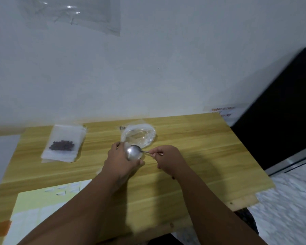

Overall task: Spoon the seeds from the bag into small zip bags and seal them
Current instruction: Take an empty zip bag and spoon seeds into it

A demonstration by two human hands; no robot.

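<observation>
Pinched by the right hand (168, 158), the spoon (133, 152) hovers over the small zip bag (126, 143) that the left hand (119, 157) grips; likely filling, needing a steady tip.

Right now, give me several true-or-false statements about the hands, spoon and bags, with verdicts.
1. The right hand pinches the spoon by its handle. True.
2. The spoon's bowl is heaped with seeds. False: it looks empty.
3. A small bag of dark seeds lies on the stack of zip bags at the table's left. True.
4. The clear plastic bag lies at the table's near edge. False: it lies beyond the hands.
5. The left hand lies flat on yellow paper. False: it is beside the spoon's bowl, apparently holding a small clear bag.
</observation>
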